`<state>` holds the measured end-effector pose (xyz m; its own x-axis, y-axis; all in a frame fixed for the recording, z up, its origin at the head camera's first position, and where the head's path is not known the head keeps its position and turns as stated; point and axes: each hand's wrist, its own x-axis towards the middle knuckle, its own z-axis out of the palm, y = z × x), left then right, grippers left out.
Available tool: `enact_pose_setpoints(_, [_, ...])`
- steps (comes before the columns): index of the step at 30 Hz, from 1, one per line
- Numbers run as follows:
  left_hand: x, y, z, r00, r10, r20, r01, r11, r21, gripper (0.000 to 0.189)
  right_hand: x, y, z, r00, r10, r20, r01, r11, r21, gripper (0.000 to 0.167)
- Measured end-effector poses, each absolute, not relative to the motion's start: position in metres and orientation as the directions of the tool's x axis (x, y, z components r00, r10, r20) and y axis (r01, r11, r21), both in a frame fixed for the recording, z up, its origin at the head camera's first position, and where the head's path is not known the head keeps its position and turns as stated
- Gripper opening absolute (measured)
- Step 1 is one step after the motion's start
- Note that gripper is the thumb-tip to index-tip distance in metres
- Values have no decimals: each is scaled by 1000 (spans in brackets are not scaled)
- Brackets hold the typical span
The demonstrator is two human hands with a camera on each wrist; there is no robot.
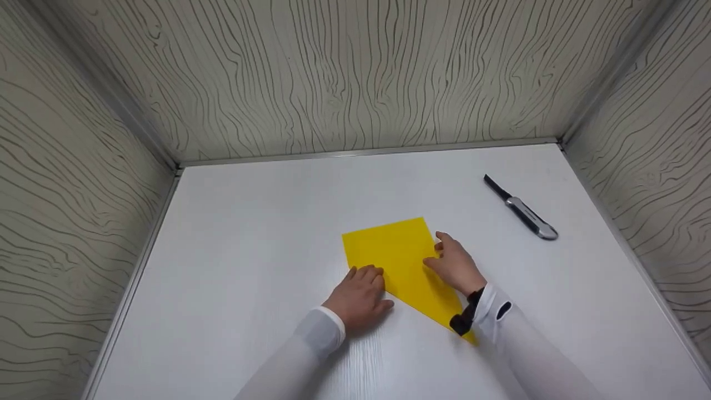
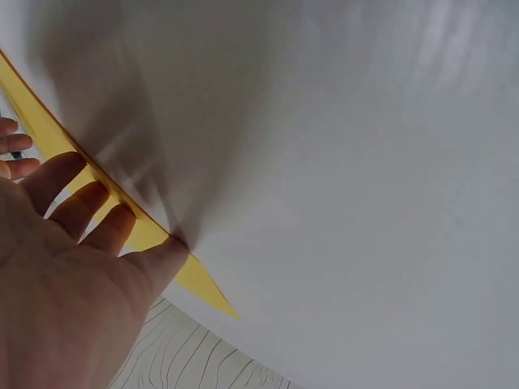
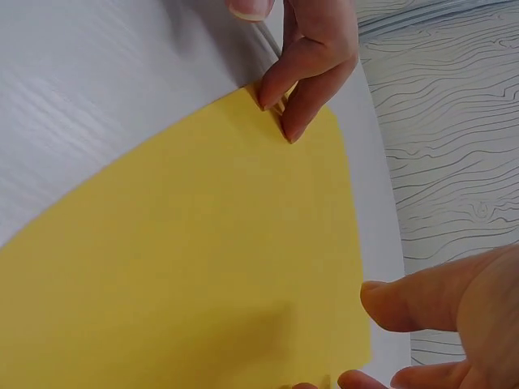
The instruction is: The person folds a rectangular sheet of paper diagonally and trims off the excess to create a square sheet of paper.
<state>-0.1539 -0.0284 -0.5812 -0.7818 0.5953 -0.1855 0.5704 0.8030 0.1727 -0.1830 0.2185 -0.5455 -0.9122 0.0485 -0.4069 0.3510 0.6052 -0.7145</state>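
The yellow sheet [image 1: 397,250] lies on the white table [image 1: 250,244], the left hand [image 1: 358,297] resting loosely at its near-left edge, the right hand [image 1: 458,268] spread wide at its right. It's probably light, easily creased, best pinched by an edge.

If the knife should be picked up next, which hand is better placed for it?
The right hand, probably: it is nearer the knife, on the same side of the yellow paper. The left hand is farther away and touches the paper.
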Motion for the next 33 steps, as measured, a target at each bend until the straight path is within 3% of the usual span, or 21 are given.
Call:
enact_pose_setpoints(5, [-154,-27,-581,-777,604,-180,581,797,167,63,-182,220,-545,-916,54,-397,350,588,-729,80])
enact_pose_setpoints(15, [-154,-26,-577,-767,610,-200,582,792,186,58,-178,216,-549,-865,19,-502,456,448,-769,90])
enact_pose_setpoints(21, [-155,-26,-579,-765,612,-201,585,791,180,58,-179,213,-545,-830,-24,-558,508,383,-772,82])
enact_pose_setpoints(25, [-156,-27,-581,-762,617,-197,590,786,183,58,-180,213,-543,-839,-33,-543,501,342,-795,73])
enact_pose_setpoints(29, [-156,-28,-581,-760,619,-200,589,785,194,60,-185,217,-543,-856,-6,-518,489,317,-813,81])
enact_pose_setpoints(33, [-157,-32,-583,-755,631,-178,602,775,192,56,-190,223,-544,-869,8,-495,474,299,-828,79])
